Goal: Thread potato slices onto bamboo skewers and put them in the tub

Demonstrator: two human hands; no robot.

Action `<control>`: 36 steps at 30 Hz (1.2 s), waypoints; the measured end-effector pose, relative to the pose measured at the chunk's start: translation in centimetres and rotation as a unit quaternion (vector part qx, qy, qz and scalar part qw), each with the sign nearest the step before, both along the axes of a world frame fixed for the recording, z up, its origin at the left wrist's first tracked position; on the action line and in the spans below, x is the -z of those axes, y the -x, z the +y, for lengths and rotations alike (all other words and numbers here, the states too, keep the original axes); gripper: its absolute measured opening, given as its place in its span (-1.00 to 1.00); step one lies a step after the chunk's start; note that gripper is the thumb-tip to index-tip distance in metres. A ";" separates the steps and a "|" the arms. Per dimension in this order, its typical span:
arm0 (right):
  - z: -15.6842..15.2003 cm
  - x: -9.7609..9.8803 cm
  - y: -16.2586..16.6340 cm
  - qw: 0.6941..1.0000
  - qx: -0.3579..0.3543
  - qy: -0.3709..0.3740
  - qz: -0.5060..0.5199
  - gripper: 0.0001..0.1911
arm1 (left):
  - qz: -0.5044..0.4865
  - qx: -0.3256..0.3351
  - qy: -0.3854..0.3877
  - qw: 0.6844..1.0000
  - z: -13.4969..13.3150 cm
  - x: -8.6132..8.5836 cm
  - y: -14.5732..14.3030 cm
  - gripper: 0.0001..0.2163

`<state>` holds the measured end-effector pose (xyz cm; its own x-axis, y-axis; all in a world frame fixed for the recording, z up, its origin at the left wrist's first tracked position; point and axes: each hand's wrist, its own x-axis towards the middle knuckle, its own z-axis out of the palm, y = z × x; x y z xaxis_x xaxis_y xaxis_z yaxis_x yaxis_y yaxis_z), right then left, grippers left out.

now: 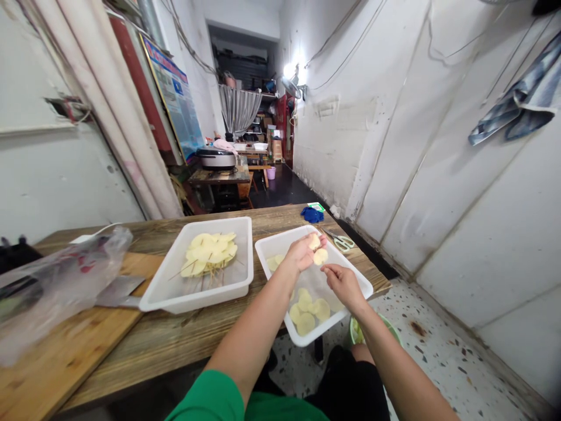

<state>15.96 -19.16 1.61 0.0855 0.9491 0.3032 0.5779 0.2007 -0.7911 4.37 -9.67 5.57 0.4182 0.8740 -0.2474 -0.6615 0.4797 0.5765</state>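
Above the right white tray (368,290), my left hand (300,252) is turned palm up, its fingers closed around thin, round, pale yellow slices (321,256) that look like potato. Close below them, my right hand (344,283) is pinched, its fingertips almost at the lower slice; whatever sits in that pinch is too small to make out. Loose slices (307,313) lie on the bottom of this tray, partly hidden by my forearms. To the left, a second white tray (197,305) holds a heap of similar slices (210,251) on thin wooden sticks.
The wooden table (175,345) carries a cutting board (100,345), a cleaver (120,288) and a clear plastic bag (65,310) on the left. Scissors (343,241) and a blue crumpled item (312,214) lie beyond the right tray. A green bucket (388,328) stands below.
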 end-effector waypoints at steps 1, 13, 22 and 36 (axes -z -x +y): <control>0.0 0.0 0.0 1.000 0.001 0.000 -0.002 -0.61 | 0.016 -0.003 -0.004 1.000 -0.1 0.0 0.0 -0.93; -0.2 -0.1 -0.3 0.999 0.041 0.007 -0.025 -0.64 | 0.045 0.019 -0.062 0.997 -0.9 0.4 -1.1 -0.95; -0.1 0.3 -0.2 0.994 -0.020 0.029 0.104 -0.63 | -0.024 0.011 -0.051 0.998 -0.6 -0.1 -0.5 -0.91; 0.2 0.3 -0.3 0.996 0.038 -0.020 0.078 -0.64 | 0.040 0.027 -0.069 0.996 -1.1 0.8 -1.5 -0.87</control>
